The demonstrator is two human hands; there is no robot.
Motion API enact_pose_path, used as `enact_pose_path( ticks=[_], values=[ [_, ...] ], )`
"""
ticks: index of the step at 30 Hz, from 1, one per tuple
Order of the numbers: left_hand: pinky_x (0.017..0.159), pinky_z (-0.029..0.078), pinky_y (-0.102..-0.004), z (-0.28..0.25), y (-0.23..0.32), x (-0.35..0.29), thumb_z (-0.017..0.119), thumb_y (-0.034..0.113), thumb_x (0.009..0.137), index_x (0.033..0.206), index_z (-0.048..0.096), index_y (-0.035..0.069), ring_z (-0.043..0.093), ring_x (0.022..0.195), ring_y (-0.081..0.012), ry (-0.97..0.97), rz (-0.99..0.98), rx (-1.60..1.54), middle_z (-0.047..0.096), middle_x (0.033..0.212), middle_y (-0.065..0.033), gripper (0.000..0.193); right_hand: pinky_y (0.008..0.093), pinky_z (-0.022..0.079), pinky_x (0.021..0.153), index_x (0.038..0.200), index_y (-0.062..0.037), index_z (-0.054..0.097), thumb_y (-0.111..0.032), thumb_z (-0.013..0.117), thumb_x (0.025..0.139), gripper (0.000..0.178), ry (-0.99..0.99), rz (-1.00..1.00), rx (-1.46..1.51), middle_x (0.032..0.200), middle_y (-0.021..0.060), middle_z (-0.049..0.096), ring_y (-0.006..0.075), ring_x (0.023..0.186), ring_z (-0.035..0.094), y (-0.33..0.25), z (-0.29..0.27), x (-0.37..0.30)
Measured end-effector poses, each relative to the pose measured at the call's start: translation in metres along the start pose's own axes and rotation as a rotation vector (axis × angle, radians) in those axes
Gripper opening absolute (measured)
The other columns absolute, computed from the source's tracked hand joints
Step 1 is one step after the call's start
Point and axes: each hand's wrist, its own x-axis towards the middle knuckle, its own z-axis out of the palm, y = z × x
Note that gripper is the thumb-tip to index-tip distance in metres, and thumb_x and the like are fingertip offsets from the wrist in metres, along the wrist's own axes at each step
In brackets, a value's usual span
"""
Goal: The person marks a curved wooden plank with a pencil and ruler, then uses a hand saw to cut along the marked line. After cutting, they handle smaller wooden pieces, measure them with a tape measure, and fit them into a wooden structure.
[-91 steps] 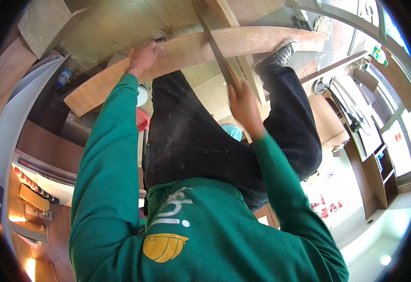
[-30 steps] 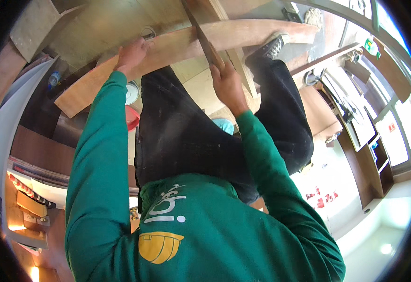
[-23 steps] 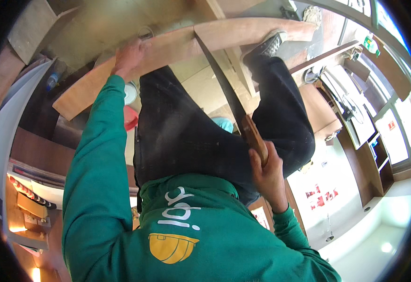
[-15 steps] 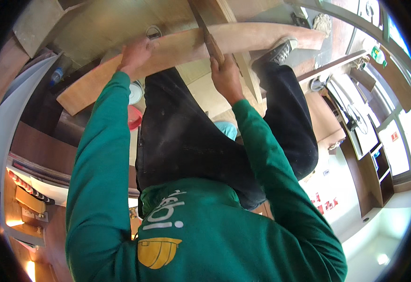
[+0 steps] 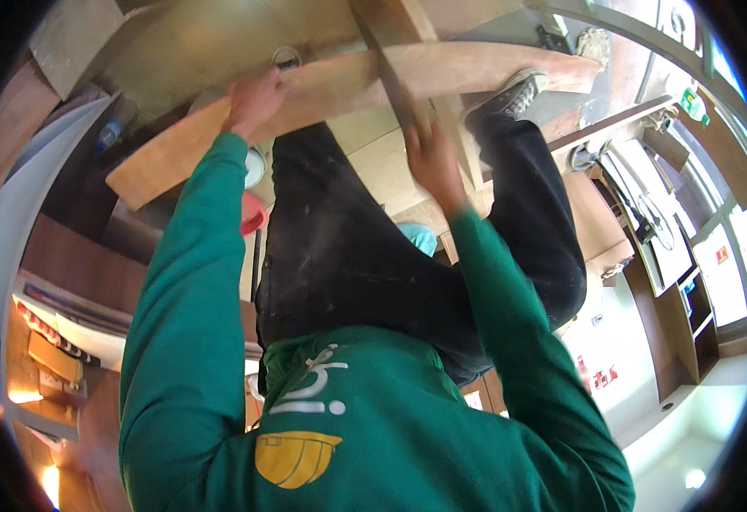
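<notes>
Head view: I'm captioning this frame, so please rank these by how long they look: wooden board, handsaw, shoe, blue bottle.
1. Wooden board, by far the longest
2. Handsaw, though the right hand hides part of its handle
3. Shoe
4. Blue bottle, blurred but clearly shortest

I see tan floor beyond the long plank, and a pale wooden beam crossing beneath the plank and carrying it. A crumpled pale bundle sits on the floor by the plank's right end. On the plank's near side, toward its left half, I make out a round white container and a red bowl, both partly hidden.
</notes>
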Motion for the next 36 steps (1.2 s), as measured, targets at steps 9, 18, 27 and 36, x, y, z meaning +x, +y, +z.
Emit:
enact_pose_path(
  ticks=[9, 18, 27, 36],
  values=[
    [0.103, 0.042, -0.0643, 0.005, -0.005, -0.013, 0.052, 0.071, 0.100, 0.119, 0.067, 0.010, 0.066, 0.123, -0.0397, -0.017, 0.003, 0.007, 0.073, 0.126, -0.0184, 0.066, 0.0564, 0.055, 0.071, 0.111, 0.0029, 0.059, -0.024, 0.068, 0.103, 0.029, -0.200, 0.225, 0.031, 0.087, 0.0353, 0.068, 0.0555, 0.088, 0.068, -0.071, -0.128, -0.118],
    [0.108, 0.038, -0.0660, 0.017, -0.008, -0.003, 0.053, 0.071, 0.100, 0.121, 0.067, 0.012, 0.066, 0.124, -0.0395, -0.031, 0.000, 0.001, 0.074, 0.127, -0.0150, 0.064, 0.0600, 0.055, 0.079, 0.108, 0.0063, 0.062, -0.031, 0.066, 0.104, 0.038, -0.026, 0.039, 0.002, 0.095, 0.0395, 0.068, 0.0591, 0.097, 0.067, -0.001, 0.003, 0.003],
    [0.107, 0.041, -0.0630, 0.010, -0.009, 0.000, 0.052, 0.071, 0.100, 0.126, 0.066, 0.011, 0.064, 0.126, -0.0407, -0.025, -0.012, 0.017, 0.071, 0.132, -0.0174, 0.066, 0.0553, 0.056, 0.075, 0.113, 0.0034, 0.059, -0.022, 0.067, 0.104, 0.028, -0.198, 0.223, 0.094, 0.089, 0.0354, 0.068, 0.0551, 0.092, 0.070, -0.074, -0.136, -0.119],
    [0.103, 0.046, -0.0593, 0.015, -0.009, -0.008, 0.053, 0.070, 0.100, 0.126, 0.066, 0.010, 0.066, 0.123, -0.0423, 0.024, 0.043, 0.015, 0.072, 0.130, -0.0189, 0.066, 0.0602, 0.054, 0.075, 0.107, 0.0053, 0.060, -0.028, 0.066, 0.103, 0.034, -0.039, 0.055, 0.074, 0.091, 0.0383, 0.067, 0.0577, 0.095, 0.067, -0.013, -0.001, 0.001]
  ],
)
